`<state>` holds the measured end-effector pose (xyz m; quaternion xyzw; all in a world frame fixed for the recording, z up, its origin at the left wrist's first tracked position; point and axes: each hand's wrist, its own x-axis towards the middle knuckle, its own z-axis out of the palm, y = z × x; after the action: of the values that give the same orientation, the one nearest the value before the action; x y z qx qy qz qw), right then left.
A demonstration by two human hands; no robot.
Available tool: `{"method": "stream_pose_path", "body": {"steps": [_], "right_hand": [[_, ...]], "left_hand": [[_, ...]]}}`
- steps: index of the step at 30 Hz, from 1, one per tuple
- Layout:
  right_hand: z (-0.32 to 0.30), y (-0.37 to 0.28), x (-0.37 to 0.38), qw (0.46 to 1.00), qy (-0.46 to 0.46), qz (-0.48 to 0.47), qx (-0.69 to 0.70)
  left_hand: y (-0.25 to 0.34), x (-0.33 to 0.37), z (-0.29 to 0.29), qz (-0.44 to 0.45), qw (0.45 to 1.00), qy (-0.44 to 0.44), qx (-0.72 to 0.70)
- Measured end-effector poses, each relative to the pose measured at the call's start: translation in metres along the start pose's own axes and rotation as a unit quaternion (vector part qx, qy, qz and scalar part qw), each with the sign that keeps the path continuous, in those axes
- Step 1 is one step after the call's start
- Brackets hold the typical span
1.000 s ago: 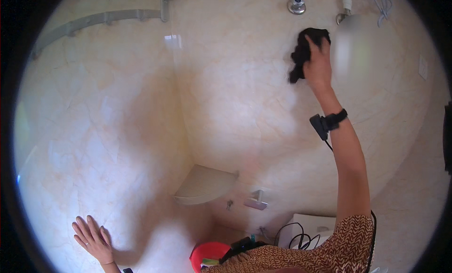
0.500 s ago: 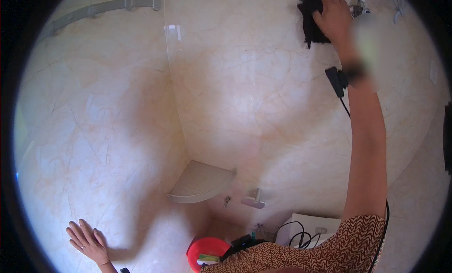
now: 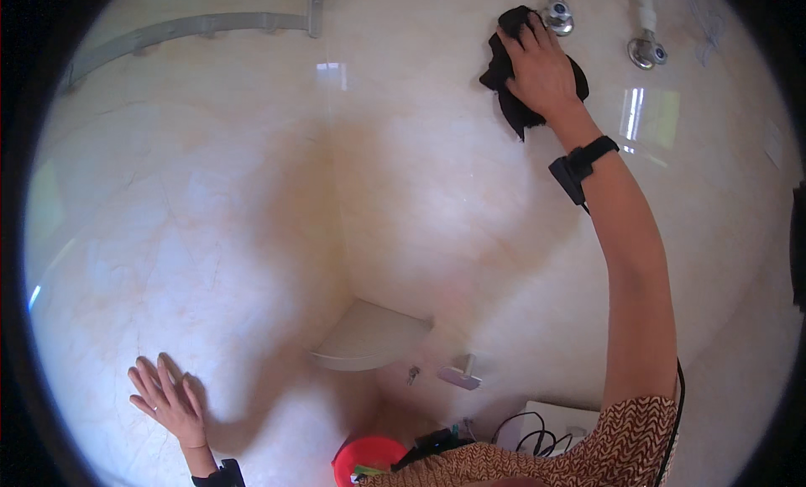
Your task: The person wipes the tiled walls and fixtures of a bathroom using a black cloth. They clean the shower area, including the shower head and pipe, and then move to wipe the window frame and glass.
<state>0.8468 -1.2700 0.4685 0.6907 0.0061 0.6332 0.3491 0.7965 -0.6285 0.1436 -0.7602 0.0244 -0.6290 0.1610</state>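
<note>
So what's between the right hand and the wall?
A black cloth, seen in the head view: the right hand is spread over it, and its edges show past the hand against the marbled wall.

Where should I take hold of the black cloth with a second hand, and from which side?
Probably best to pinch the pointed lower tip of the black cloth, coming from below left. That tip pokes out clear of the right hand, which lies spread over the cloth's middle. The chrome valve by the fingertips likely makes the upper right awkward.
</note>
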Motion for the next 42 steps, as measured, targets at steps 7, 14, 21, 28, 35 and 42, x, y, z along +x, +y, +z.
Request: {"method": "stream_pose_path", "body": {"steps": [7,14,21,28,35,42], "right_hand": [[0.048,0.033,0.005,0.979,0.098,0.146,-0.101],[0.022,0.016,0.016,0.970,0.052,0.236,-0.011],[-0.041,-0.002,0.004,0.941,0.140,0.296,0.084],[-0.006,0.001,0.023,0.921,0.234,0.262,0.169],[0.004,-0.036,0.008,0.973,0.124,0.186,0.059],[0.035,-0.107,-0.115,0.989,-0.063,-0.016,0.131]], "left_hand": [[0.038,-0.012,-0.043,0.014,0.998,0.021,0.061],[0.051,-0.016,-0.078,0.020,0.993,0.040,0.107],[0.077,-0.040,-0.120,0.022,0.990,0.055,0.130],[0.099,-0.045,-0.163,0.015,0.990,0.048,0.128],[0.097,0.003,-0.184,0.029,0.992,0.057,0.106],[0.111,0.025,-0.183,0.056,0.995,0.052,0.065]]}}
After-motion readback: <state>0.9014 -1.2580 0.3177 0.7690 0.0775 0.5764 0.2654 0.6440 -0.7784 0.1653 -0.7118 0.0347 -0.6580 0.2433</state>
